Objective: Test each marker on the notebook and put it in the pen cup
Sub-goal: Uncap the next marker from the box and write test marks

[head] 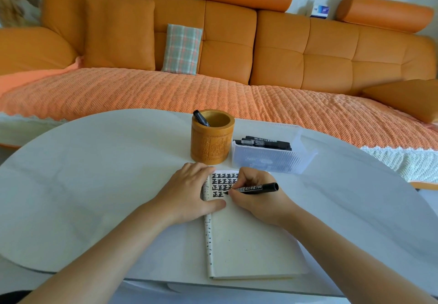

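A: Centre frame: the right hand (256, 200) pinches a black marker (259, 187), tip on the notebook (248, 244), fourth row of marks.

B: Left hand (189, 192) lies flat, fingers straight, pinning the page's left edge. That pressure should stop any sliding.

A: A short, firm stroke, I'd say. Then the pen cup (212, 142) just above, where another marker (201, 118) already leans.

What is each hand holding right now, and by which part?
The right hand pinches a marker near its tip end. The left hand holds nothing; it rests flat on the notebook.
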`<state>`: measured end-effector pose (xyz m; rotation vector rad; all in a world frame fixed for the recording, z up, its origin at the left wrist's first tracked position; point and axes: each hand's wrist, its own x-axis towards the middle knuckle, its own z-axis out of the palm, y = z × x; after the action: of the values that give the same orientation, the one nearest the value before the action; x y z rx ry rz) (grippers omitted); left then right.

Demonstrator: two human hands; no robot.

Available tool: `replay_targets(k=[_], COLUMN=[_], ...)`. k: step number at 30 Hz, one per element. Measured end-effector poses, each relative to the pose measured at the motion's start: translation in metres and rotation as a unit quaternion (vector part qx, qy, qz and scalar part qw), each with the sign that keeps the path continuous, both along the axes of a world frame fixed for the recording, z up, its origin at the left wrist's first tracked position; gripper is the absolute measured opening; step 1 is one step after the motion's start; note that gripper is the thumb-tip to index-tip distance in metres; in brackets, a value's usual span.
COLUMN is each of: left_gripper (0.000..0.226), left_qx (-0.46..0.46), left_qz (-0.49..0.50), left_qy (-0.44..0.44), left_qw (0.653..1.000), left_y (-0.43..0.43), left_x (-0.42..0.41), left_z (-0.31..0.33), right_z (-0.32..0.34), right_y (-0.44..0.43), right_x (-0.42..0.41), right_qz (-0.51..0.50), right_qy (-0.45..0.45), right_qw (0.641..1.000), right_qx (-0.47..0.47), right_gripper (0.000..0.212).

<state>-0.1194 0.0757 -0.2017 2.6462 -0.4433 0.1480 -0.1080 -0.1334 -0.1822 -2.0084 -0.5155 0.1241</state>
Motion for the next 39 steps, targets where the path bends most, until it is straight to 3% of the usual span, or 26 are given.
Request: replay_targets(k=[10, 21, 29, 39], left_gripper=[0.096, 0.095, 0.099, 0.076], left_qx=[-0.002, 0.004, 0.001, -0.035], left_qz=[-0.002, 0.002, 0.003, -0.008], left_qy=[0.005, 0.005, 0.011, 0.016], left_qw=[1.0, 1.0, 1.0, 0.999], left_y=[0.0, 0.0, 0.0, 0.004], left_x=[-0.001, -0.002, -0.002, -0.005], left_z=[0.002, 0.002, 0.002, 0.008], right_z=[0.0, 0.0, 0.002, 0.011], right_y=[0.0, -0.001, 0.0, -0.003], right_x=[0.001, 0.0, -0.002, -0.001], right_qz=[-0.002, 0.032, 0.019, -0.046], right_qy=[0.014, -0.008, 0.025, 0.023], right_qw=[1.0, 0.999, 1.0, 0.989], right_qx=[0.001, -0.003, -0.001, 0.137], right_gripper=[0.03, 0.015, 0.022, 0.016])
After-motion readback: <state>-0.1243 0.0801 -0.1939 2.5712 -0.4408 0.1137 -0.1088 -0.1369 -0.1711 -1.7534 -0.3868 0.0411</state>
